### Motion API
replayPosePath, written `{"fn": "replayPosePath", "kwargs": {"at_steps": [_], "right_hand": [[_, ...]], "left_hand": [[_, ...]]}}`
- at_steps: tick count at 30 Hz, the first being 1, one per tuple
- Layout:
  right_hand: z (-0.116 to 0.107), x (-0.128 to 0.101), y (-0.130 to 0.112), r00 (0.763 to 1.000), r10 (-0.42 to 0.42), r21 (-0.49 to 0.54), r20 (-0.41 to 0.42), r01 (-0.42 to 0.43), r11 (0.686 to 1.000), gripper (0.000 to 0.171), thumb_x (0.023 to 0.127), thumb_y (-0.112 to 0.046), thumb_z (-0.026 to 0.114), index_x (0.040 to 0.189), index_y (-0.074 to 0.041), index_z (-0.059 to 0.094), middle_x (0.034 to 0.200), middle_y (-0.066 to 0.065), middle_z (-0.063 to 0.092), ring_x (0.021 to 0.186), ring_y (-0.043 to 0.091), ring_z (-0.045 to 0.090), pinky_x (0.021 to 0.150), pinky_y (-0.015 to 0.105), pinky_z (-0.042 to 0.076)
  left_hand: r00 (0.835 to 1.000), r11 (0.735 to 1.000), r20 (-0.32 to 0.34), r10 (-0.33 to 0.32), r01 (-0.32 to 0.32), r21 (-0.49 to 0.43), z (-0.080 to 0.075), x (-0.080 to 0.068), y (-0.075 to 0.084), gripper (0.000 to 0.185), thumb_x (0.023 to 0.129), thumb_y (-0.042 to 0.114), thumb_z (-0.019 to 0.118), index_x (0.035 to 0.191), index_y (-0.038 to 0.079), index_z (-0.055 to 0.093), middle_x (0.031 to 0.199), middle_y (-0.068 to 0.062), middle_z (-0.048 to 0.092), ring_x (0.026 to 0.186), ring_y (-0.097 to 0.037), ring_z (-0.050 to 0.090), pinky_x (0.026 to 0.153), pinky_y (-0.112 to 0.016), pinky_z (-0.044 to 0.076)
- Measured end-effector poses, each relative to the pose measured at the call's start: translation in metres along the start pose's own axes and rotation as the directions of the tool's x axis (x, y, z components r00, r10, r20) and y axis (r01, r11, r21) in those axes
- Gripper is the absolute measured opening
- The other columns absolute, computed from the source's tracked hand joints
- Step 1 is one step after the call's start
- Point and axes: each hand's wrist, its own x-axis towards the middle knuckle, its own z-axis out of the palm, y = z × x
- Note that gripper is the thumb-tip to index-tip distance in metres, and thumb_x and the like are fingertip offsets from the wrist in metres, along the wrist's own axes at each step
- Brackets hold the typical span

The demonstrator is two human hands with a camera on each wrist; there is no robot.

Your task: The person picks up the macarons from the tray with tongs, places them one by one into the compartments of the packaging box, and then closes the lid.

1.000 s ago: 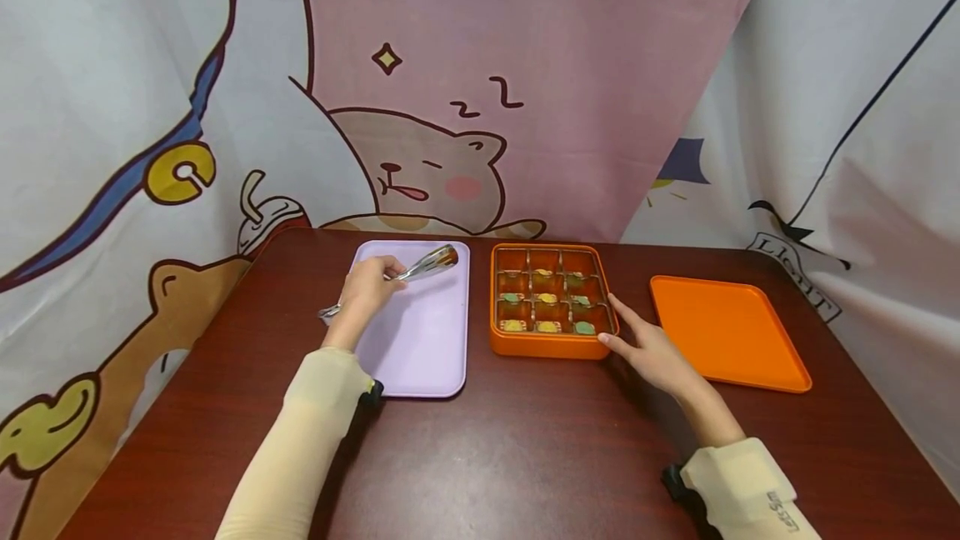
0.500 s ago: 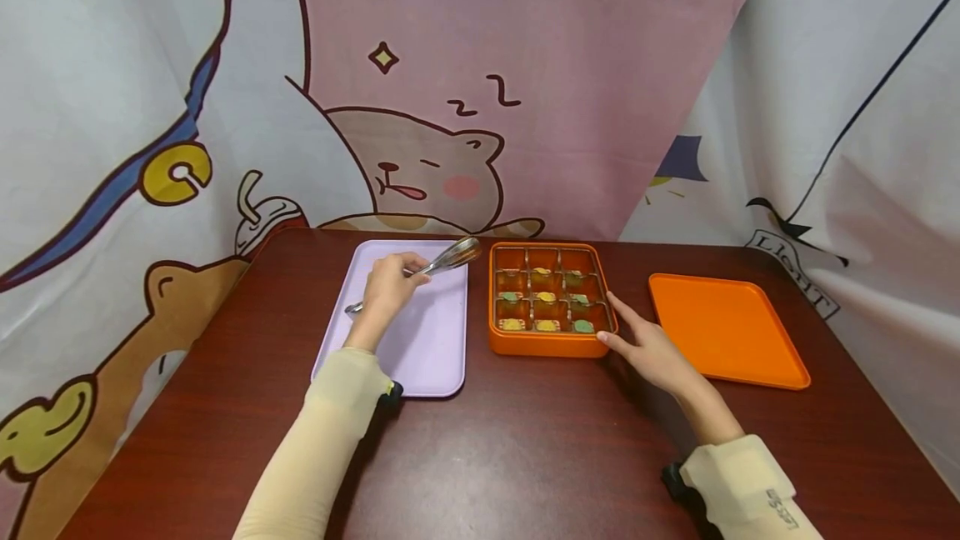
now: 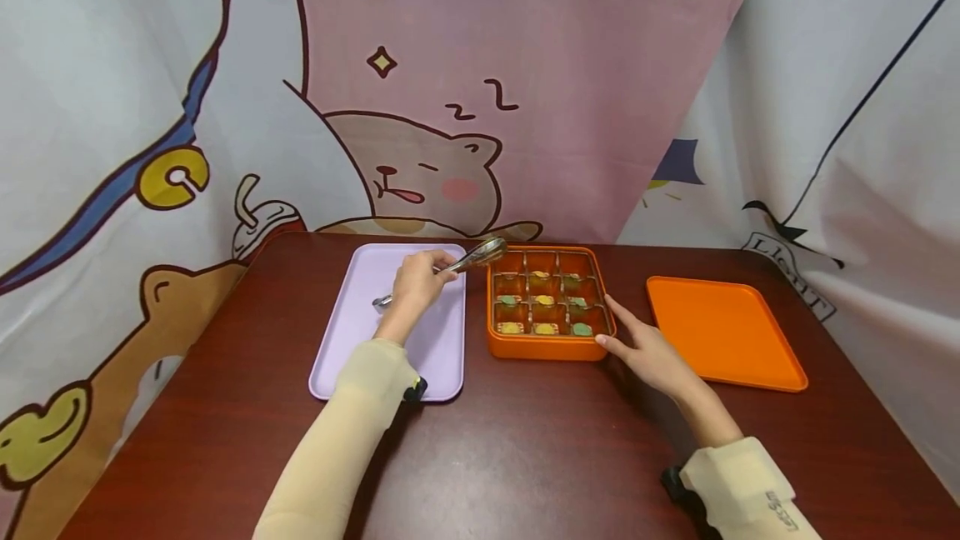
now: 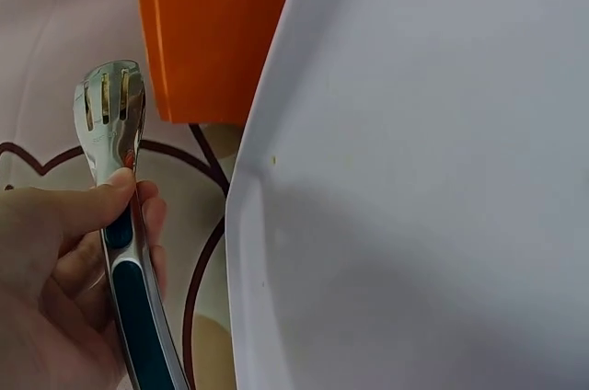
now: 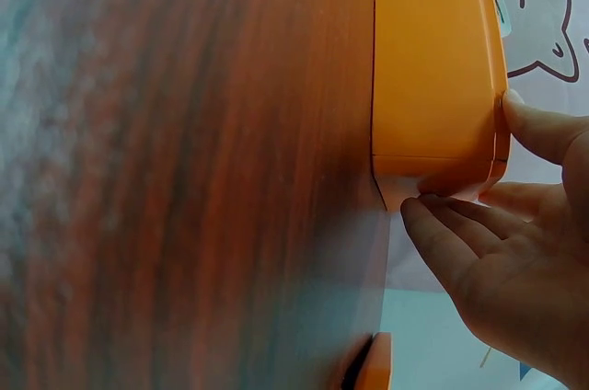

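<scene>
My left hand [image 3: 422, 282] holds slotted metal tongs [image 4: 112, 123] with dark teal inlays on the handle. Through the slots in the left wrist view something yellowish shows, too little to name. The tongs' head reaches the far left corner of an orange box [image 3: 551, 348], seen from above. Clear dividers split this box into several compartments, most with a yellow or green piece at the bottom. My right hand [image 3: 651, 354] touches the box's near right corner, thumb at the rim and fingers along the side. Under my left hand lies a lilac tray [image 3: 352, 357].
To the right of the box an orange lid [image 3: 727, 332] lies flat on the dark wooden table [image 3: 525, 457]. A printed curtain [image 3: 585, 90] hangs right behind the table's far edge. One tiny crumb [image 4: 273, 160] shows on the tray in the left wrist view.
My left hand has carried the tongs rightward, from over the tray to the far left corner of the box. The right hand and the box have stayed in place.
</scene>
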Motion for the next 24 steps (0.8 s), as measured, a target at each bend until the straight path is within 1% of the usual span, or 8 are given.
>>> {"fn": "replayPosePath", "kwargs": {"at_steps": [6,13,19,24], "right_hand": [[0.002,-0.004,-0.002,1.000,-0.001,0.005,0.002,0.001,1.000,0.074,0.103,-0.034,0.053,0.159,-0.005,0.016,0.158,0.031,0.028,0.140,0.052,0.036,0.109,0.070,0.030],[0.002,-0.004,-0.005,1.000,-0.015,0.006,-0.009,0.015,1.000,0.072,0.103,-0.033,0.053,0.159,-0.004,0.017,0.158,0.031,0.029,0.140,0.052,0.035,0.109,0.069,0.030],[0.001,-0.002,-0.004,1.000,-0.016,0.008,-0.013,0.016,1.000,0.072,0.103,-0.033,0.052,0.159,-0.004,0.017,0.157,0.031,0.030,0.139,0.052,0.037,0.109,0.069,0.031],[0.001,-0.001,-0.002,1.000,-0.014,0.010,-0.014,0.014,1.000,0.072,0.103,-0.032,0.053,0.159,-0.004,0.016,0.157,0.032,0.030,0.139,0.052,0.037,0.109,0.069,0.030]], "left_hand": [[1.000,0.999,0.028,-0.014,0.012,0.049,0.006,-0.001,0.005,0.024,0.085,0.022,0.078,0.109,0.019,0.076,0.101,0.001,0.078,0.094,-0.022,0.071,0.082,-0.040,0.051],[1.000,0.996,0.026,-0.011,0.009,0.087,0.005,0.000,0.012,0.027,0.084,0.024,0.079,0.111,0.020,0.076,0.103,0.002,0.078,0.096,-0.025,0.071,0.083,-0.043,0.051],[1.000,0.996,0.021,-0.012,0.010,0.090,0.004,0.002,0.014,0.028,0.084,0.023,0.079,0.112,0.020,0.076,0.105,0.001,0.078,0.098,-0.027,0.071,0.084,-0.044,0.052],[0.999,0.996,0.038,-0.017,0.014,0.088,0.004,0.002,0.015,0.030,0.084,0.024,0.079,0.114,0.021,0.076,0.109,-0.003,0.077,0.100,-0.030,0.070,0.084,-0.045,0.052]]}}
